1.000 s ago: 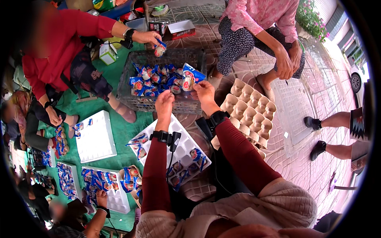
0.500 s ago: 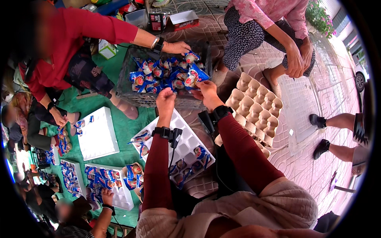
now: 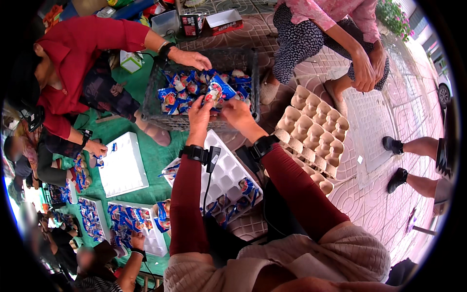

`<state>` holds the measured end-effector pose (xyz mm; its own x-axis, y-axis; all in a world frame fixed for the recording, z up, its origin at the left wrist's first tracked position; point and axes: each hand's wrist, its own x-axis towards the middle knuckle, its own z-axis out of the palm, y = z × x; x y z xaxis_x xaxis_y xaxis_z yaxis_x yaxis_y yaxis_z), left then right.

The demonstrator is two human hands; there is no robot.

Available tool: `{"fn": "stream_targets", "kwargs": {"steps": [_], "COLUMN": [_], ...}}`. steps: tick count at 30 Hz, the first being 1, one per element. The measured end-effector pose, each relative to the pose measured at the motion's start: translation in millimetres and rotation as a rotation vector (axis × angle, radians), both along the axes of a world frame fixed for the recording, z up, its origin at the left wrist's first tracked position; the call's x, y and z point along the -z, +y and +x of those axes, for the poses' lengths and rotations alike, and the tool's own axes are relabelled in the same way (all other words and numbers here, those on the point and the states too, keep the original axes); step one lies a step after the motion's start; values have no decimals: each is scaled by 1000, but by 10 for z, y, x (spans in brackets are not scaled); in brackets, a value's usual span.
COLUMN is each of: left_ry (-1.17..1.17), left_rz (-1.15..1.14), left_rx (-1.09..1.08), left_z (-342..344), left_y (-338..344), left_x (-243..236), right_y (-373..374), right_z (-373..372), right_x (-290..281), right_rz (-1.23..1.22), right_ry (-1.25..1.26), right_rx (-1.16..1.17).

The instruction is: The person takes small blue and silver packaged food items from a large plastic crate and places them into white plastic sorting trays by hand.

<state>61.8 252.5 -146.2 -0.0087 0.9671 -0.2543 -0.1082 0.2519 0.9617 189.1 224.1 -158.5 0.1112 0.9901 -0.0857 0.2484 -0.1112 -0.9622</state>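
In front of me a blue packet with a round, pale item printed or showing in it (image 3: 221, 89) is held up over a dark plastic crate (image 3: 170, 121). My left hand (image 3: 198, 119) is closed on its lower left corner, thumb and fingers pinching it. Close beside it, my right hand (image 3: 238, 117) has its fingers curled in by the packet's lower edge; what they grip, if anything, is hidden. Several similar blue packets (image 3: 182, 87) lie heaped in the crate. Below my hands a white moulded tray (image 3: 226, 163) has packets in some of its hollows.
A co-worker's hand (image 3: 192, 59) hangs over the crate's far left side. Stacked brown pulp trays (image 3: 314, 131) lie to the right, by a seated person's feet. More white trays (image 3: 124, 165) and packets spread over a green mat (image 3: 170, 148) at left. A red box (image 3: 224, 23) stands behind.
The packet has passed from my right hand to my left and moved leftward. My right hand has drawn left beside it. The co-worker's hand has let go of a packet and pulled back left.
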Motion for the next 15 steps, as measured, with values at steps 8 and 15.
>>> {"fn": "stream_targets", "kwargs": {"steps": [8, 15], "left_ry": [459, 571], "left_rz": [-159, -233], "left_rx": [270, 508], "left_z": [-242, 143], "left_y": [553, 819], "left_x": [8, -128], "right_y": [-1125, -1202], "right_z": [-683, -667], "right_x": [-864, -1109], "right_rz": [-4, 115], "right_ry": [-623, -634], "right_rx": [-1145, -1317]}}
